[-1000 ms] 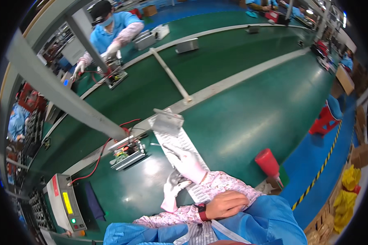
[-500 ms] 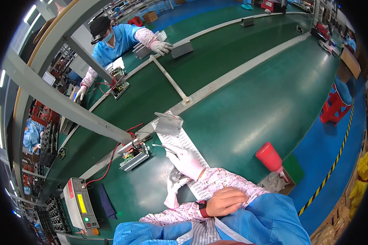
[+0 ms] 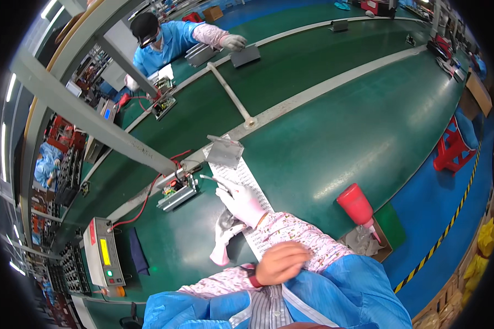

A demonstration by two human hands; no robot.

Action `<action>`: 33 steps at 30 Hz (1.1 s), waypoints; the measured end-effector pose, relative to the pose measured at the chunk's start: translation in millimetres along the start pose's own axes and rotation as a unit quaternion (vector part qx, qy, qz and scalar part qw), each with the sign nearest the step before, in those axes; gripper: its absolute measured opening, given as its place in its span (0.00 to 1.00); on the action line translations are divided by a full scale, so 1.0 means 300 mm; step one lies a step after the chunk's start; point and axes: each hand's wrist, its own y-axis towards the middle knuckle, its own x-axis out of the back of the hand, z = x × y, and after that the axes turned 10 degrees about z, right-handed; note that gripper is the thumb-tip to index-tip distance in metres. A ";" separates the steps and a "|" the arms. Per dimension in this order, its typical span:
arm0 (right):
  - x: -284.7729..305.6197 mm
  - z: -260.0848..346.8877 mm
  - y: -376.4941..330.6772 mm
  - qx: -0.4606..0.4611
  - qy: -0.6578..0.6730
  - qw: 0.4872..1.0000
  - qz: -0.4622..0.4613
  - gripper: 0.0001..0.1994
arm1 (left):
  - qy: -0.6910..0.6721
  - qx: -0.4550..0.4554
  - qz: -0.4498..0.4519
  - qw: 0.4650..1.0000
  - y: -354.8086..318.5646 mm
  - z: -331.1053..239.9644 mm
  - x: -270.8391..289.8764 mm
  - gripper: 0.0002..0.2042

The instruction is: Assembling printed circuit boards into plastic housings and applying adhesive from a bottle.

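Your right hand (image 3: pixel 241 200), in a white glove, lies flat and open on the long printed paper strip (image 3: pixel 246 181) that runs along the green worktop (image 3: pixel 335 131). Fingers spread, gripping nothing. A thin metal tool (image 3: pixel 207 177) sits just beyond the fingertips; can't tell if they touch it.

Your left hand (image 3: pixel 280 262) is bare, pulled back near your chest over the pink patterned sleeve, fingers curled loosely. Can't tell if it holds anything. A loose white glove (image 3: pixel 223 244) lies crumpled on the worktop just left of the strip, near your right wrist.

At the strip's far end: a grey metal plate (image 3: pixel 224 151), tilted. Left of your right hand: a circuit board fixture (image 3: pixel 177 191) with red wires running to a grey test meter (image 3: pixel 103 253) with a yellow display. Dark cloth (image 3: pixel 137 253) beside the meter.

To your right: red bottle (image 3: pixel 358 205) with a nozzle, tilted over a small cardboard box (image 3: pixel 368 244).

Across the worktop: a co-worker (image 3: pixel 173 41) in blue coat and dark cap, gloved hand on a grey plate (image 3: pixel 245 55).
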 end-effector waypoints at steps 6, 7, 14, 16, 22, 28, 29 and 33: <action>-0.014 -0.052 0.052 0.124 -0.089 0.987 -0.055 0.21 | 0.155 0.215 -0.210 0.941 -0.185 -0.097 0.183 0.08; -0.022 -0.029 0.033 0.058 -0.034 0.997 -0.024 0.21 | 0.171 0.243 -0.261 0.919 -0.225 -0.112 0.209 0.09; -0.021 0.006 0.040 -0.048 0.039 0.998 0.001 0.22 | 0.107 0.365 -0.471 0.796 -0.395 -0.110 0.216 0.07; -0.021 0.023 0.037 -0.096 0.045 0.994 0.012 0.22 | -0.023 0.386 -0.512 0.767 -0.425 -0.117 0.202 0.07; -0.027 -0.009 0.032 0.018 0.035 0.998 -0.057 0.22 | -0.178 0.410 -0.535 0.717 -0.447 -0.157 0.186 0.08; -0.026 -0.036 0.046 0.059 -0.003 0.995 -0.083 0.22 | 0.145 0.447 -0.364 0.804 -0.454 -0.173 0.143 0.11; -0.030 -0.024 0.044 0.049 0.006 0.996 -0.076 0.22 | 0.216 0.420 -0.352 0.808 -0.439 -0.150 0.150 0.11; -0.031 -0.027 0.048 0.043 0.007 0.997 -0.070 0.22 | 0.334 0.346 -0.323 0.815 -0.418 -0.070 0.181 0.13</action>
